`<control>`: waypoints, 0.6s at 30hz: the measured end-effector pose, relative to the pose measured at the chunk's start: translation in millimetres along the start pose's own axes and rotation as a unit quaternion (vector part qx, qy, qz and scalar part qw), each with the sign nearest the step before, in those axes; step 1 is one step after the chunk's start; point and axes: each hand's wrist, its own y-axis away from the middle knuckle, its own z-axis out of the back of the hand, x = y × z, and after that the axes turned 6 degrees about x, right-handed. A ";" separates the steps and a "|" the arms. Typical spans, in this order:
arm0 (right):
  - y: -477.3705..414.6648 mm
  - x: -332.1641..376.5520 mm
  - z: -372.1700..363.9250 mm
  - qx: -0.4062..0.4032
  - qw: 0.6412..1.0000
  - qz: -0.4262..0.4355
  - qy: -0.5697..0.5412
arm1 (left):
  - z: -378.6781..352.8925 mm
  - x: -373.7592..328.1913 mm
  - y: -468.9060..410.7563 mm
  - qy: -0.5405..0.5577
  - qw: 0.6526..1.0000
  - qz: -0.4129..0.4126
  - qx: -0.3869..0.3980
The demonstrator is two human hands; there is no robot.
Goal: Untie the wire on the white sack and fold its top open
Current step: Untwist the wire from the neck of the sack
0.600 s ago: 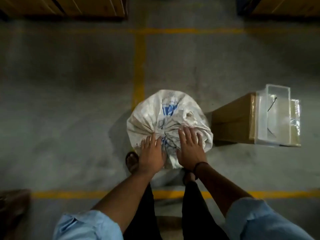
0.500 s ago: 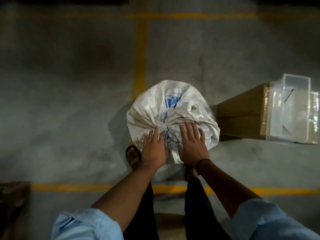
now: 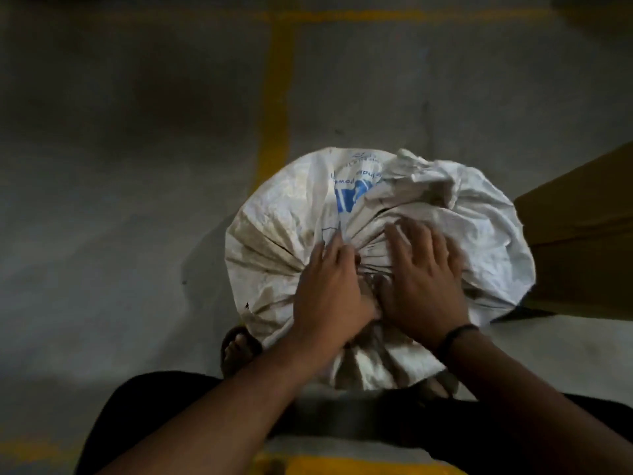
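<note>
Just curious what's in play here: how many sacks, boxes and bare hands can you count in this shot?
white sack: 1
cardboard box: 1
bare hands: 2, the left hand and the right hand, both resting on the sack's gathered top
Total: 4

Blue print (image 3: 354,186) on the white sack (image 3: 284,214), none of it legible.

The marking sits on the sack's upper side. Two short curved rows of small blue letters (image 3: 356,174) lie upside down to the camera, above a solid blue block shape (image 3: 349,198) partly lost in creases. Blur and folds keep any word, brand or number from being made out. A fainter blue outline (image 3: 330,231) near the gathered neck is also unreadable.
</note>
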 end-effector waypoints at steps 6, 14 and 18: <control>-0.5 -16.9 -6.3 -0.050 0.995 0.069 0.053 | 8.7 3.9 -23.8 -0.030 0.999 -0.028 -0.001; 68.3 15.6 7.8 -0.018 0.996 0.049 0.071 | -16.4 -21.6 2.9 -0.045 0.998 -0.003 -0.049; 108.5 35.8 2.7 -0.084 0.992 0.065 0.069 | -20.2 -6.6 14.8 0.095 0.994 -0.016 -0.044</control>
